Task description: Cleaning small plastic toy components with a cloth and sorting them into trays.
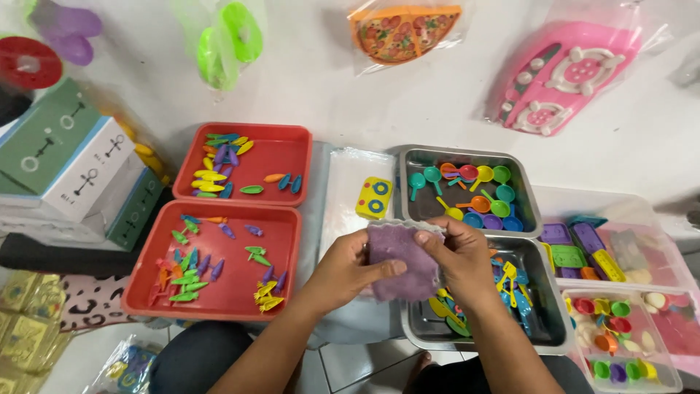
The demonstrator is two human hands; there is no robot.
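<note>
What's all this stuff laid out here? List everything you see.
Red trays: two, left of centre, holding small colourful toy vegetables.
Metal trays: two, right of centre; upper holds toy pans, lower toy utensils.
Clear tubs: right edge, with toy pots and flat pieces.
Yellow toy stove: one, on clear plastic between the trays.
Bagged toys: pizza, pink stove, green piece, along the top.
Boxes: green and white stack, far left.
Purple pouch: one, held in both hands.
Left hand: grips the pouch's left side.
Right hand: pinches its top edge.
</note>
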